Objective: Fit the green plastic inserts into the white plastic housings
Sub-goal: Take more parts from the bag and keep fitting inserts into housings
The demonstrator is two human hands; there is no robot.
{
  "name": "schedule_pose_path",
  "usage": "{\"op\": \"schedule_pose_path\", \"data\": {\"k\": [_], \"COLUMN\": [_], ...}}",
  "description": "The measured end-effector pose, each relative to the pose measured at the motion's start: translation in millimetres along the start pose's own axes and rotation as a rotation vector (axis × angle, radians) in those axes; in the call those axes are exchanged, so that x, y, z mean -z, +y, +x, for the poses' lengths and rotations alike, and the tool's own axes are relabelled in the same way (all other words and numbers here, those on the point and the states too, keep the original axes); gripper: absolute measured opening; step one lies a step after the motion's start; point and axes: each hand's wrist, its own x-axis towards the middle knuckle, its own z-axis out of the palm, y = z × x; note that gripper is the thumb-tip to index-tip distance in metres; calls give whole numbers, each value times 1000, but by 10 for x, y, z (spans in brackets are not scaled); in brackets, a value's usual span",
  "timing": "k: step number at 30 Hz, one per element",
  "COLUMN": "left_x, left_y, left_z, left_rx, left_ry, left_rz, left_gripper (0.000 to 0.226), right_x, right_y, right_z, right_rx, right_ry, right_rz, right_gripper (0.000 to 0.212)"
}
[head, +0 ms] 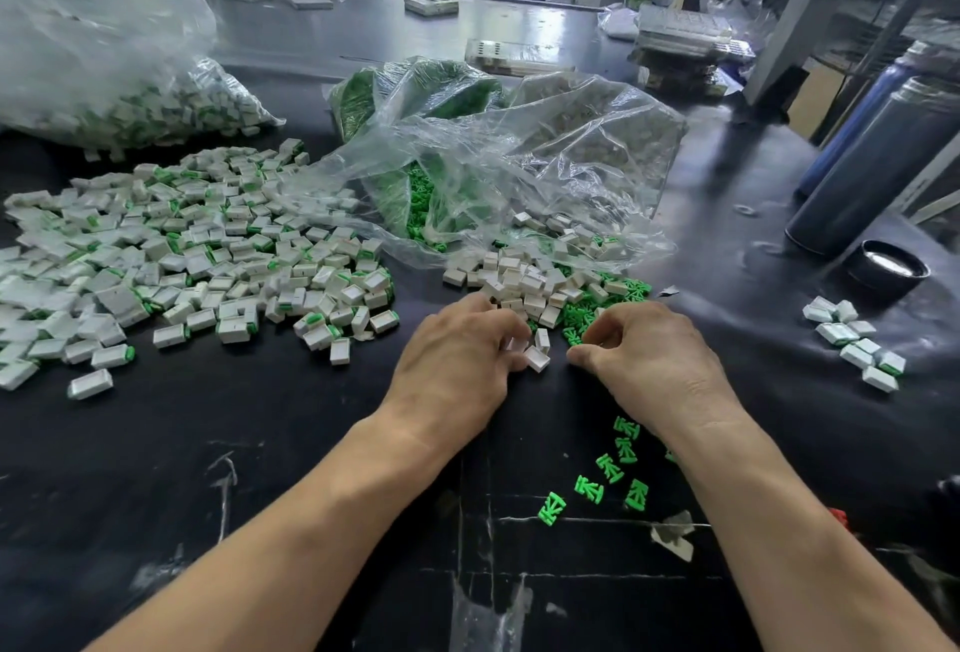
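Both hands work at the near edge of a mixed heap on the black worktop (260, 469). The left hand (457, 365) lies palm down with its fingers (506, 334) curled around a white housing (537, 358), which sits at the hand's 3 o'clock, touching the fingertips. The right hand (649, 355) lies just beside it at 3 o'clock, its thumb and forefinger pinched together at the edge of the green inserts; whether they grasp one cannot be told.

The loose heap of empty housings (524, 282) and green inserts (582, 313) lies at 12 o'clock from the hands, spilling from a clear plastic bag (519, 158). Six stray inserts (608, 469) lie at 6 o'clock from the right hand, beside its wrist. A wide pile of fitted housings (197, 256) spreads at 10 o'clock, with another bag of them (104, 80) beyond it. A small cluster of fitted pieces (857, 339) lies at 3 o'clock, near a dark flask (872, 168) and its cap (888, 269)
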Motion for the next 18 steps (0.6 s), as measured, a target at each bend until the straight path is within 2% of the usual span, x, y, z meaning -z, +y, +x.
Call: {"op": "schedule_pose_path", "data": {"k": [3,9,13,15,18], "left_x": [9,18,61,89,98], "left_y": [-29,-67,-63,-54,-34], "left_z": [-10,-36,-24,-38,-56], "left_rx": [21,40,49,19,4], "left_ry": [19,78,125,144,150], "left_rz": [-55,-216,-422,-484,-549], "left_gripper": [17,22,29,24,20], "right_x": [1,-56,-75,-87,-126], "right_y": [-30,-60,-22,-39,-86], "right_z": [-30,-90,-64,-68,-85], "right_rx": [16,102,174,222,293], "right_ry": [-5,51,139,115,75], "right_rz": [29,51,464,662,821], "right_gripper": [16,3,9,9,16]}}
